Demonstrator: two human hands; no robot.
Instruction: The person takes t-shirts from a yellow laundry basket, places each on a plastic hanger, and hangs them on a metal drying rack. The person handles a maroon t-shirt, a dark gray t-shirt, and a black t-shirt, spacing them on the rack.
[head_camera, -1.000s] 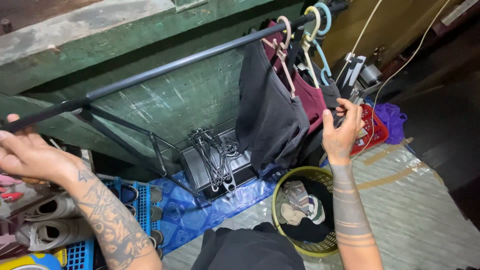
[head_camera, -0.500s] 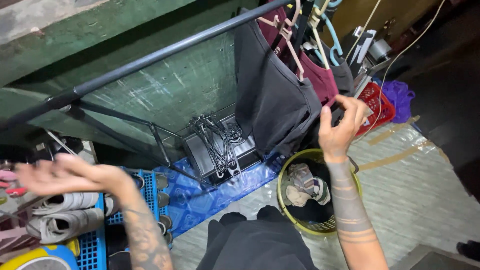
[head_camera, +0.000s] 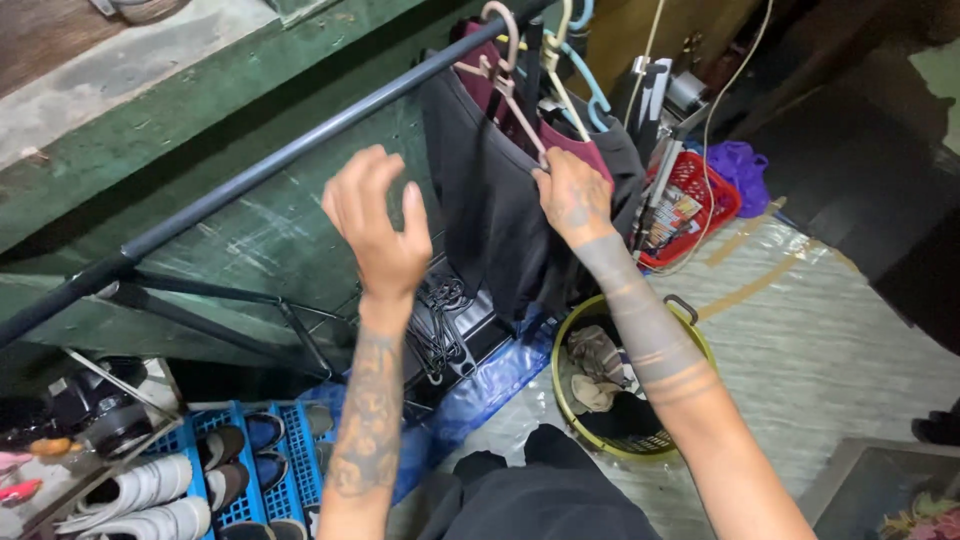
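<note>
1. Black fabric is what we are gripping: our right hand (head_camera: 572, 195) is closing its fingers on the shoulder of the black shirt (head_camera: 495, 215), which is hanging from a pink hanger (head_camera: 505, 62) on the dark rail (head_camera: 270, 165).
2. Our left hand (head_camera: 375, 225) is hovering open just beside the shirt, holding nothing.
3. We are judging that a hard tug could slide the shirt off its hanger into the yellow basket (head_camera: 700, 350) below.

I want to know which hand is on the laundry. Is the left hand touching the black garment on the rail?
Apart. The head view shows the left hand open in the air, green wall visible between its fingers and the black garment. The right hand is at the garment's shoulder.
</note>
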